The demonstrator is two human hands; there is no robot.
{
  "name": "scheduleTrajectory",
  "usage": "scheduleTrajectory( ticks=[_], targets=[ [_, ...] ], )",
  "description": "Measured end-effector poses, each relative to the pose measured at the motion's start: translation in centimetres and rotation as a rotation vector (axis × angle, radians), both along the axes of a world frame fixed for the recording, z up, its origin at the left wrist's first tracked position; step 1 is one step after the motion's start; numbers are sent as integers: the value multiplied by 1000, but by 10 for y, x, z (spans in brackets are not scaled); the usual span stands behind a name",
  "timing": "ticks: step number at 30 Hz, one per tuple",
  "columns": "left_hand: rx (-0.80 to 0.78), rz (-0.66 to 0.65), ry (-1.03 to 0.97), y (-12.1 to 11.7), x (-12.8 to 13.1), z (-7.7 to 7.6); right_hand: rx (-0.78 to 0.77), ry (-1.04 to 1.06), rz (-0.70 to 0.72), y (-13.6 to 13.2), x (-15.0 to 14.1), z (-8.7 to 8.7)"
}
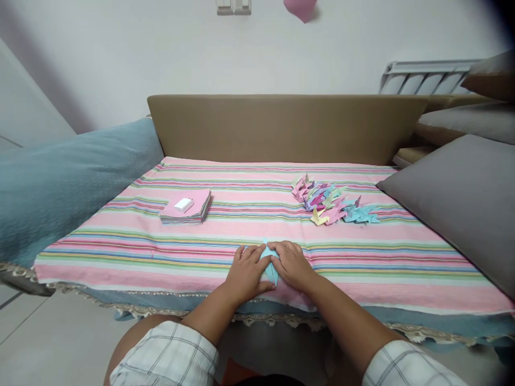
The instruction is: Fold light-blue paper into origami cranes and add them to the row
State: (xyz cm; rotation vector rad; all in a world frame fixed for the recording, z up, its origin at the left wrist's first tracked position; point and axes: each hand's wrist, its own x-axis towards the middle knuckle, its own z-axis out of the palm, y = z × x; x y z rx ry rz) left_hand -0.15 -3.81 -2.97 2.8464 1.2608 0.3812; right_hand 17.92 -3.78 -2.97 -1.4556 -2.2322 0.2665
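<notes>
A light blue origami paper [270,271], folded into a narrow diamond with a pointed lower end, lies on the striped cloth near the front edge. From the left, my left hand [248,271] holds it down, fingers bent over its edge and thumb near the lower tip. My right hand [293,264] grips it from the other side, with the thumb on the paper and the fingers curled by its upper end. Parts of the paper are hidden under both hands. Beyond my right hand lies a pile of folded paper cranes [322,198] in several colours.
A stack of square coloured paper [196,215] with a small white box-like object [184,205] on top sits at the left. The striped cloth [120,252] covers the sofa seat. A grey cushion [458,198] stands at the right, a blue-covered armrest [80,177] at the left.
</notes>
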Motion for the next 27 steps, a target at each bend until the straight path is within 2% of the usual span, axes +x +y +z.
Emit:
scheduleTrajectory(
  ticks=[11, 15, 19, 27],
  targets=[
    [-18, 5, 18, 1, 0, -1, -65, -28, -90, 10, -7, 3],
    [-10, 5, 21, 1, 0, -1, -76, -96, -71, 11, -4, 1],
    [-9, 12, 31, -2, 1, 0, -113, -157, -121, 13, -5, 1],
    [36, 45, 97, -21, -2, -13, -133, -175, -191, 18, -10, 0]
  ],
)
